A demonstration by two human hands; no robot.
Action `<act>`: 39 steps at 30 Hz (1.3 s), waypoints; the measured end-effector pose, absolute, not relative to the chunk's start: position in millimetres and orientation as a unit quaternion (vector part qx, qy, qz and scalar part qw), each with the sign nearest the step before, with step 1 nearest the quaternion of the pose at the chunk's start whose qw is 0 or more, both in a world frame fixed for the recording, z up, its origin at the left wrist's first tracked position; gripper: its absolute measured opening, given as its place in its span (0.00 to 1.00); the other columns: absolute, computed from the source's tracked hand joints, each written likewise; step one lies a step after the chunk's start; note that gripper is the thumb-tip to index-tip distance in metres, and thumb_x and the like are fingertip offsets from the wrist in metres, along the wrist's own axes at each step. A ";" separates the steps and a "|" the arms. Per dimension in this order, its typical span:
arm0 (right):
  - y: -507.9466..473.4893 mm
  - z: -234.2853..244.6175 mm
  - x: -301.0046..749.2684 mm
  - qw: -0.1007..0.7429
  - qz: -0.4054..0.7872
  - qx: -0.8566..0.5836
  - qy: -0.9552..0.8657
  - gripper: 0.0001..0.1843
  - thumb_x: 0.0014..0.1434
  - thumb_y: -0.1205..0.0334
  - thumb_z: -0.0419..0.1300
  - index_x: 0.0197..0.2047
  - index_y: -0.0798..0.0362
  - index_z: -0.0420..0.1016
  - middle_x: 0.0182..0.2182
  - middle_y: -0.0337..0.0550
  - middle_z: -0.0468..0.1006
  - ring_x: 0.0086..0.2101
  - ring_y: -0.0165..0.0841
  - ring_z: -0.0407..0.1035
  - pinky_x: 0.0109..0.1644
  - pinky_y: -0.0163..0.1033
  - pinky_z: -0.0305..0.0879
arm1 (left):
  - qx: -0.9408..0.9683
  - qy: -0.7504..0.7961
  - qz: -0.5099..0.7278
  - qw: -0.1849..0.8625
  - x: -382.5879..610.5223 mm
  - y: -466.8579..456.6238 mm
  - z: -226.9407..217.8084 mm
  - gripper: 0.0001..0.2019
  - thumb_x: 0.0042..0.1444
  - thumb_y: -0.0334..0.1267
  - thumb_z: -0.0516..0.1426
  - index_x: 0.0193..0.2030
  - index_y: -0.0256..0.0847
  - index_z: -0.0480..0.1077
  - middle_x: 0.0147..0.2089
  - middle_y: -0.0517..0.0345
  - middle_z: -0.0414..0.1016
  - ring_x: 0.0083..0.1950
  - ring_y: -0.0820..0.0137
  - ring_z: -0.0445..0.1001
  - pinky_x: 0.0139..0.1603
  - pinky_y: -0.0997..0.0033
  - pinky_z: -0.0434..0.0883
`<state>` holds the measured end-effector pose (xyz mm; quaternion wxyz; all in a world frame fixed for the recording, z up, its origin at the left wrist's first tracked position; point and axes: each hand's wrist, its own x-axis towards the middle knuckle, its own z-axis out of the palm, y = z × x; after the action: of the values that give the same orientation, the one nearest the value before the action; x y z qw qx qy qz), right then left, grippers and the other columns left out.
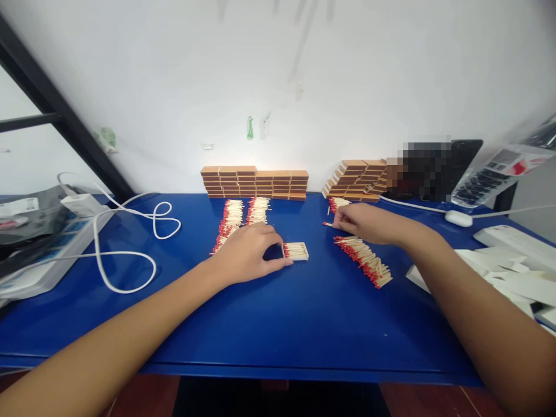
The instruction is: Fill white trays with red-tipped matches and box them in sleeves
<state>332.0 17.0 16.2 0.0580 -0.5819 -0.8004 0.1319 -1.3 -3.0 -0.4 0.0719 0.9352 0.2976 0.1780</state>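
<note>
My left hand [249,253] grips the left end of a small white matchbox tray [307,252] between thumb and fingers. Red-headed matches [296,250] lie inside that tray, heads to the left. My right hand [358,221] is closed in a pinch on a match [328,224], whose red head points left. Just below the right hand a slanting pile of matches [362,260] is spread on the table, and a smaller bunch [336,204] lies behind the fingers. Two rows of matches, a left one [230,220] and a right one [258,209], are partly hidden behind my left hand.
Stacked matchboxes [256,184] line the wall on the blue table [278,324], with a leaning stack [358,179] farther right. White trays [504,272] are heaped at right. A white cable [98,255] loops at left beside a power strip [56,255]. A plastic bag [490,174] stands back right.
</note>
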 end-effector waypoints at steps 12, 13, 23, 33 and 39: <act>-30.3 30.7 263.5 0.091 0.252 -0.493 -0.828 0.21 0.73 0.40 0.53 0.42 0.47 0.76 0.38 0.44 0.81 0.34 0.37 0.70 0.37 0.42 0.62 | 0.934 0.301 0.174 0.076 0.4 -4.0 0.1 0.17 0.68 0.53 0.65 0.47 0.40 0.81 0.47 0.50 0.83 0.50 0.57 0.81 0.54 0.56 0.77; -30.9 28.8 261.2 0.089 0.250 -0.489 -0.831 0.21 0.74 0.40 0.53 0.42 0.47 0.75 0.38 0.44 0.81 0.35 0.37 0.70 0.37 0.42 0.62 | 0.934 0.301 0.175 0.077 0.4 -4.0 -0.2 0.17 0.68 0.53 0.65 0.47 0.40 0.81 0.47 0.50 0.84 0.50 0.57 0.81 0.54 0.55 0.77; -33.5 28.0 253.5 0.095 0.245 -0.476 -0.839 0.14 0.72 0.50 0.56 0.39 0.47 0.76 0.36 0.43 0.81 0.33 0.36 0.70 0.36 0.41 0.61 | 0.936 0.290 0.185 0.074 -0.5 -2.9 -3.7 0.16 0.68 0.53 0.65 0.47 0.41 0.80 0.47 0.50 0.84 0.50 0.57 0.81 0.54 0.56 0.77; -25.2 21.3 256.2 0.130 0.224 -0.482 -0.837 0.12 0.71 0.50 0.59 0.39 0.47 0.75 0.32 0.40 0.79 0.32 0.35 0.68 0.34 0.40 0.59 | 0.935 0.294 0.186 0.073 -0.2 -4.1 -3.4 0.16 0.68 0.53 0.65 0.49 0.42 0.80 0.48 0.51 0.84 0.51 0.57 0.81 0.54 0.56 0.78; -24.9 22.0 256.5 0.140 0.219 -0.485 -0.835 0.10 0.70 0.52 0.60 0.39 0.47 0.76 0.31 0.40 0.79 0.31 0.35 0.69 0.34 0.40 0.59 | 0.931 0.279 0.228 0.064 -0.9 -5.6 -1.7 0.16 0.67 0.51 0.66 0.54 0.43 0.79 0.51 0.51 0.84 0.53 0.57 0.82 0.54 0.56 0.78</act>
<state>256.5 -24.9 22.0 0.1398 -0.4848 -0.8350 0.2195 -0.9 -5.6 -1.7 0.0640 0.9308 0.2790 0.2275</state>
